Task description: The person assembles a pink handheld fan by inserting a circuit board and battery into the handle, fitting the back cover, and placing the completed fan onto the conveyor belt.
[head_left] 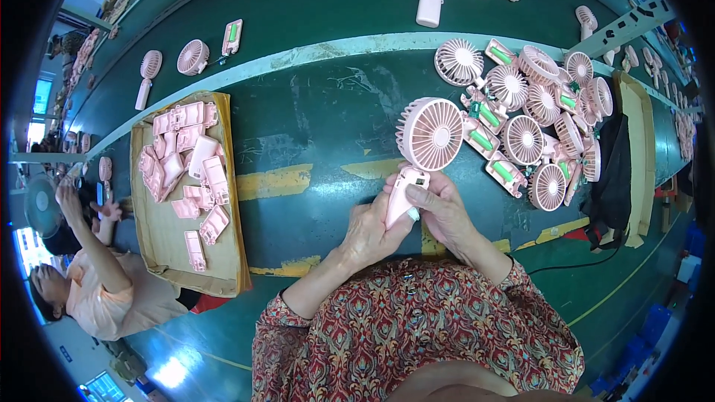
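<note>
A pink handheld fan (434, 136) is held upright in front of me, its round grille above and its handle between my two hands. My left hand (370, 225) is closed around the lower left side of the handle. On the other side my right hand (441, 212) grips it, the thumb pressed across the handle's face. Just beyond, to the right, lies a pile of pink fan heads (523, 140) with opened handles showing green battery cells (481, 140). The fingers behind the handle are partly hidden.
Left of me a cardboard tray (237, 201) holds several pink handle covers (186, 115). More fans (429, 7) lie on the green strip beyond a pale rail (328, 50). Black cloth (615, 178) and a cardboard piece (635, 156) border the right. A co-worker (112, 283) sits at far left.
</note>
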`<state>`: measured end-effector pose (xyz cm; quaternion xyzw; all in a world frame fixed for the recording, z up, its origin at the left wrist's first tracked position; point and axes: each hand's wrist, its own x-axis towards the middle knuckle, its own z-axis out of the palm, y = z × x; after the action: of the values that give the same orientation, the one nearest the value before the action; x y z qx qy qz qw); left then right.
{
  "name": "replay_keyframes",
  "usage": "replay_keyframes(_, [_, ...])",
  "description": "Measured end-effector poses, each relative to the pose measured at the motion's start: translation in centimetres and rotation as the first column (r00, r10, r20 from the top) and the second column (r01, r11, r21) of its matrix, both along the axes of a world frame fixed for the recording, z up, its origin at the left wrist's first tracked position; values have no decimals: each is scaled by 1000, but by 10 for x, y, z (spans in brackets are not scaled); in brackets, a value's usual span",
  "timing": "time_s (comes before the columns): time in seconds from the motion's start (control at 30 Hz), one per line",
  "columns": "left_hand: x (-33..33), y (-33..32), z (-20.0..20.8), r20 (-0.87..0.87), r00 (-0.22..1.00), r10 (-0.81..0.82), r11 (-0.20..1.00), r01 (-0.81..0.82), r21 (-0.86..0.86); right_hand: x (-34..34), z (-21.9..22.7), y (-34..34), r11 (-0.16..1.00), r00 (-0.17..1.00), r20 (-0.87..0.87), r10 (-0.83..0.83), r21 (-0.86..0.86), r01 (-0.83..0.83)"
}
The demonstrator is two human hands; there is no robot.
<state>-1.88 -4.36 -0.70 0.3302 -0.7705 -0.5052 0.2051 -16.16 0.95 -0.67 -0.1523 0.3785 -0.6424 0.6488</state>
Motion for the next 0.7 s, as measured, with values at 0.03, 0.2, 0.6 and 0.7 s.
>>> replay_keyframes(0.03, [0, 1, -1, -7, 1000, 0, 1000, 0, -10, 0, 1, 0, 1000, 1000, 11, -7, -5, 7])
replay_keyframes(0.2, [-2, -2, -5, -52, 999, 10, 999, -8, 43, 2, -7, -5, 999, 999, -17, -37, 12, 37])
replay_keyframes(0.6, [-2, -37, -16, -248, 961, 125, 735, 78, 673, 2, -23, -36, 998, 895, -440, -67, -34, 58])
replay_keyframes(0.7, [-7, -71, -7, -176, 962, 211, 856, -95, 509, 1, -58, -45, 974, 688, -690, -224, -181, 135])
